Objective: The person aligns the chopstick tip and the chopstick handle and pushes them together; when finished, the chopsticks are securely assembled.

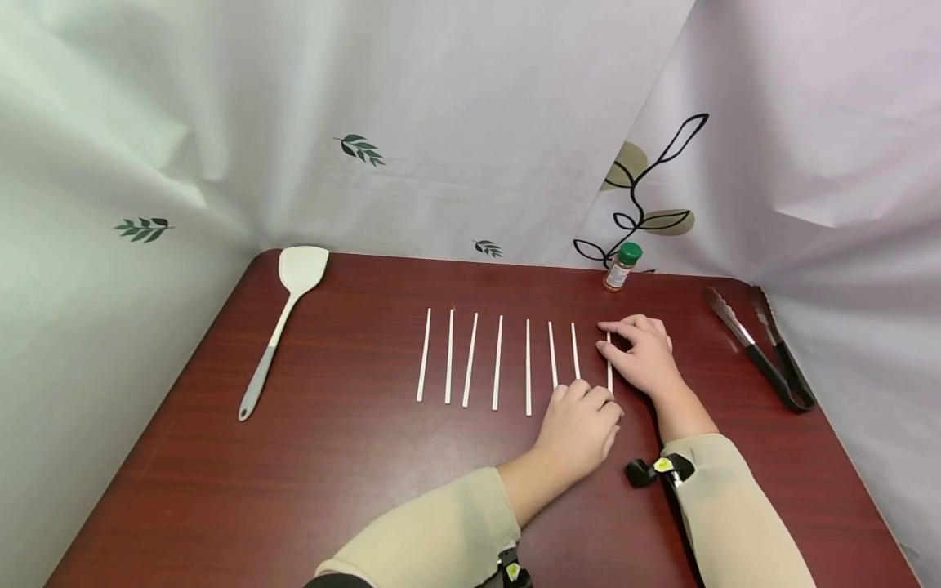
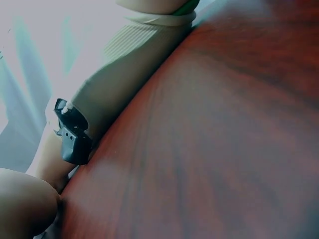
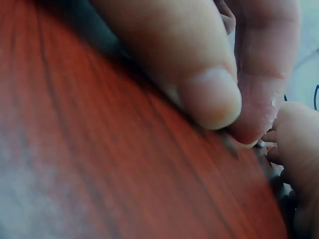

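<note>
Several thin white sticks (image 1: 497, 363) lie side by side in a row on the table, roughly upright in the head view. At the right end of the row, my right hand (image 1: 639, 355) reaches over the last white stick (image 1: 609, 376), thumb and index finger at its far part. The right wrist view has the thumb (image 3: 212, 102) and a finger close together just above the wood. My left hand (image 1: 577, 425) is curled at the near end of that same stick, its back covering the lower ends of two neighbouring sticks. Its fingertips are mostly hidden in the head view.
A white spatula (image 1: 301, 269) with a grey handle lies at the left. Behind the right hand stands a small green-capped bottle (image 1: 617, 273). Black-handled tongs (image 1: 772, 367) lie at the right edge. Patterned white cloth (image 1: 441, 122) hangs around the brown table (image 1: 331, 490).
</note>
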Tool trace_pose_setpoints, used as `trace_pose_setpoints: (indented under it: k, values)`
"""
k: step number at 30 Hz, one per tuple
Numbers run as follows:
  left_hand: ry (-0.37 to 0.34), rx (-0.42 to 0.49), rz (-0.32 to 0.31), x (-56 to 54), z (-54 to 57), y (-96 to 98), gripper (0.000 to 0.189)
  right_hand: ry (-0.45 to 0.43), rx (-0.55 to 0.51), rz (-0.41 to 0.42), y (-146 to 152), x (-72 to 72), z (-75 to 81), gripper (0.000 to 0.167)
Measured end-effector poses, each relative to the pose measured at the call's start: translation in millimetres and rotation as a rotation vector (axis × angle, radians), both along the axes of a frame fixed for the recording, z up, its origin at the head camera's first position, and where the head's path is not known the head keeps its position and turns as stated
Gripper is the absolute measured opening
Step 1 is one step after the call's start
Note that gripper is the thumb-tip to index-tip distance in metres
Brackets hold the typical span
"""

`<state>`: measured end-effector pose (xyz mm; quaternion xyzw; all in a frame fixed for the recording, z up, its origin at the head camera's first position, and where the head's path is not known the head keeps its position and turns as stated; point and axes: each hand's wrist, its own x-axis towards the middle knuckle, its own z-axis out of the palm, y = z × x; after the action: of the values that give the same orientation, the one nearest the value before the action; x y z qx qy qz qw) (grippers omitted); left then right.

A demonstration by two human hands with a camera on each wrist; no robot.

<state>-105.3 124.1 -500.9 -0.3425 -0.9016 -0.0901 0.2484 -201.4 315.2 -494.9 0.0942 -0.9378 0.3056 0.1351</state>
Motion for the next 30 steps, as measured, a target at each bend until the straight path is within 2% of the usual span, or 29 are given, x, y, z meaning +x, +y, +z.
trace_pose_setpoints:
  k: [4,8,17,24,30]
  values:
    - [-0.029,-0.022,0.036,-2.5,1.3,0.8,0.016,0.080,-0.031,-0.004,-0.4,-0.3,-2.6,0.034]
    - [-0.035,-0.042,0.026,-1.8,0.8,1.0,0.018,0.129,-0.034,0.005,-0.1,1.0,-4.3,0.030]
    - [-0.015,-0.046,0.013,-1.8,0.5,1.4,0.017,0.025,0.017,0.010,-3.0,3.0,2.3,0.033]
    - [-0.031,-0.037,0.010,-1.9,-0.1,1.2,0.016,-0.016,0.037,0.013,-2.4,4.3,2.1,0.034]
    - [-0.079,-0.045,-0.002,0.2,2.1,1.6,0.023,-0.022,0.015,0.000,-0.7,5.9,1.6,0.038]
